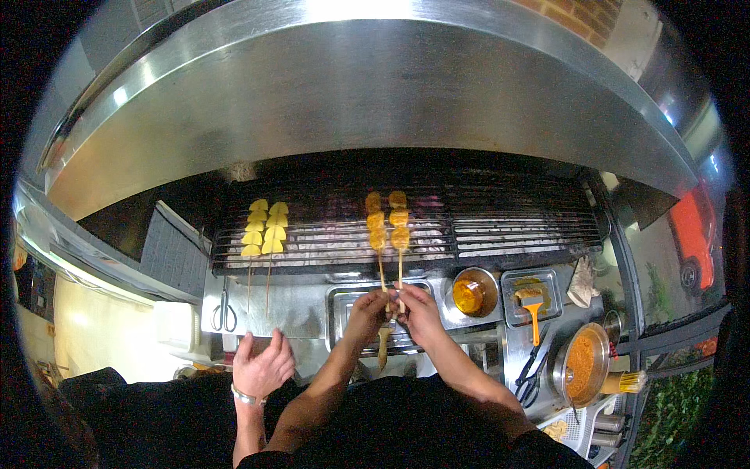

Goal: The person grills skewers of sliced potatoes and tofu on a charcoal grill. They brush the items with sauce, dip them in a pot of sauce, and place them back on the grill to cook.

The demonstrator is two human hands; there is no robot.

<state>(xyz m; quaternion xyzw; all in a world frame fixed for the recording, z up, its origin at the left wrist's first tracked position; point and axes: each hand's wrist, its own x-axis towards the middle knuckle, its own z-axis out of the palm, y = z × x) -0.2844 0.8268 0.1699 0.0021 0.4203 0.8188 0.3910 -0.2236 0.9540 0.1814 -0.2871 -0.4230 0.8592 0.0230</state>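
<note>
Two wooden skewers of browned, sauce-coated round pieces (377, 230) lie over the grill grate (328, 239), their handles towards me. My left hand (370, 313) holds the left skewer's stick and my right hand (420, 313) holds the right one, fingertips close together. Below my hands are a metal tray (336, 311) and a brush (383, 347). Farther left on the grate, two skewers of yellow slices (252, 234) lie side by side.
Another person's hand (263, 366) is at the lower left, near scissors (224, 313). To the right stand a metal pot of orange liquid (473, 294), a tray (554, 281) with an orange-handled brush (534, 319), a cloth (581, 284) and a bowl of reddish sauce (586, 366). A steel hood (375, 88) overhangs the grill.
</note>
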